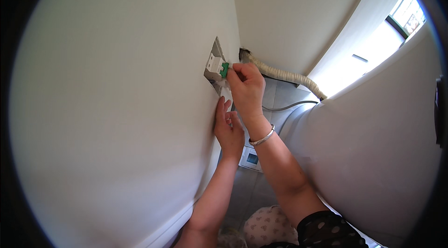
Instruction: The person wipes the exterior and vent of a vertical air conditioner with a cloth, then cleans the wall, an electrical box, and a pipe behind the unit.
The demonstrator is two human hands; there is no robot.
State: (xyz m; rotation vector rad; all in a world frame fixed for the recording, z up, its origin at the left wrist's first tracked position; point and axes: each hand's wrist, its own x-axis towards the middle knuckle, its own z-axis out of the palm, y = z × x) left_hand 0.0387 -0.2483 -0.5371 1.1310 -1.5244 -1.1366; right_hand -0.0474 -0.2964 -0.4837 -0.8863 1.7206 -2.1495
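A white circuit breaker [214,63] with a green front part [224,69] protrudes from a rectangular opening [217,47] in the pale wall. The thumb and bent fingers of my right hand [246,82] close on its green end; a small whitish bit shows by the fingertips, too small to make out. Below the opening, my left hand [229,132] rests its fingertips near the opening's lower corner, fingers apart, with nothing seen in it. Inside the opening, the lower part is partly hidden, and something whitish and translucent [221,83] shows there.
A tape-wrapped pipe [287,73] runs from a wall hole to the right, above a grey cable [294,105]. On the grey tiled floor lies a white frame with a dark window [251,159]. A large pale surface [367,150] bounds the right side. Pink printed fabric [267,225] is below.
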